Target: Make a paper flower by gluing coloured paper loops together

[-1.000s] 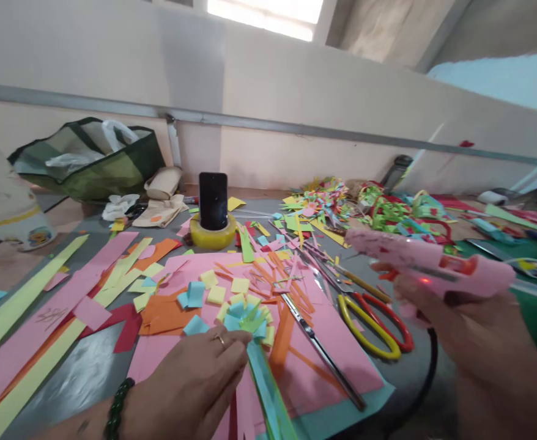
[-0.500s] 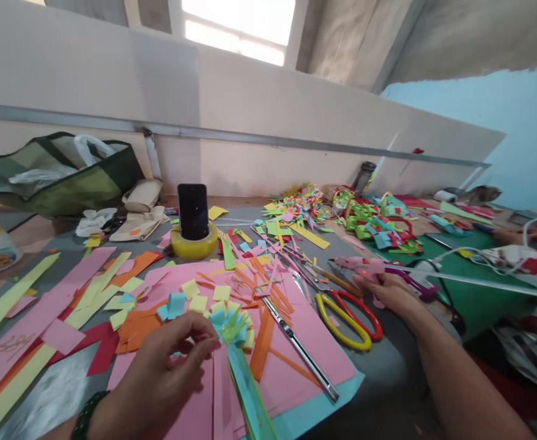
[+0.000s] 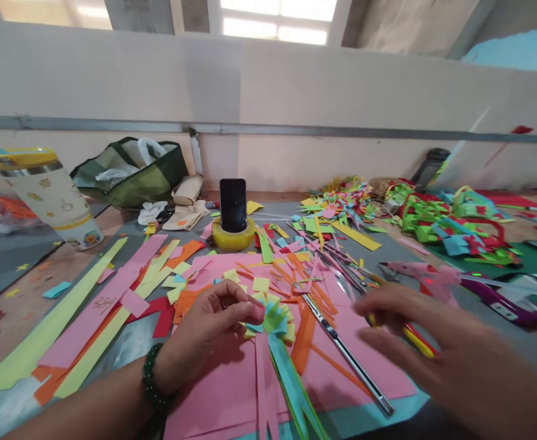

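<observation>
My left hand (image 3: 213, 330), with a dark bead bracelet on the wrist, hovers over pink paper with thumb and fingers pinched together. What it pinches, if anything, I cannot make out. Right beside its fingertips lies a paper flower (image 3: 275, 321) with blue, yellow and green petals and long blue-green strips as a stem. My right hand (image 3: 415, 348) is blurred, fingers apart, above the scissors (image 3: 418, 342), which it partly covers. Behind it rests a pink glue gun (image 3: 438, 278). Between the hands a metal craft knife (image 3: 342, 345) lies diagonally on the pink paper (image 3: 222, 391).
A phone (image 3: 233, 205) stands in a yellow tape roll (image 3: 234, 235). Long paper strips (image 3: 107, 305) lie at left, near a tumbler (image 3: 51, 195) and a green bag (image 3: 135, 183). Paper scraps (image 3: 342, 198) and baskets (image 3: 433, 217) sit at back right, a purple glue gun (image 3: 502, 305) nearer.
My right hand has left the pink glue gun and moved left and nearer, its fingers spreading. My left hand stays pinched beside the flower. The view has turned left.
</observation>
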A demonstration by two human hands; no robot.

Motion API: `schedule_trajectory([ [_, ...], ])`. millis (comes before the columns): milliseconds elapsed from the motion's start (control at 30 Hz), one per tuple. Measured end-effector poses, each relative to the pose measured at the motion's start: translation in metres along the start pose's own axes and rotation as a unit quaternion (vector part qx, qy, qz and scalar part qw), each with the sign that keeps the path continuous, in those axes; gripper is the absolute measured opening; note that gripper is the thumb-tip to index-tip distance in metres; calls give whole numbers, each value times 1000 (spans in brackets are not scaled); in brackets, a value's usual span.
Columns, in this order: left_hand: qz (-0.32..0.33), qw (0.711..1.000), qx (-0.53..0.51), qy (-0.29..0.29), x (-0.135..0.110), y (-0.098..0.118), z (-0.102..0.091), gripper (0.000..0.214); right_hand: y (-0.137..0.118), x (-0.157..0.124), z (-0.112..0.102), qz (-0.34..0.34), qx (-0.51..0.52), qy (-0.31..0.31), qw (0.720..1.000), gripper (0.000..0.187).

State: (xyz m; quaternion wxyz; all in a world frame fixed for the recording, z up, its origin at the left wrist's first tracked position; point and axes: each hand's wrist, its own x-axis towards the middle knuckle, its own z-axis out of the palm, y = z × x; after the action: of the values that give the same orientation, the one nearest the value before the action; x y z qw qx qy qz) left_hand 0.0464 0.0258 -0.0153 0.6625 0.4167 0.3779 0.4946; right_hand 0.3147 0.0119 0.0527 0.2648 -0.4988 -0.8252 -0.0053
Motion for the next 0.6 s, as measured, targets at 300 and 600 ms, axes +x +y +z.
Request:
schedule_trajectory([
  [300,73,997,1,34,0,-1,-8,16,-44,76,69,30,447,-208,870,20],
  [600,95,989,109,33,0,-5,-4,18,-39,81,78,67,510,-200,834,20],
])
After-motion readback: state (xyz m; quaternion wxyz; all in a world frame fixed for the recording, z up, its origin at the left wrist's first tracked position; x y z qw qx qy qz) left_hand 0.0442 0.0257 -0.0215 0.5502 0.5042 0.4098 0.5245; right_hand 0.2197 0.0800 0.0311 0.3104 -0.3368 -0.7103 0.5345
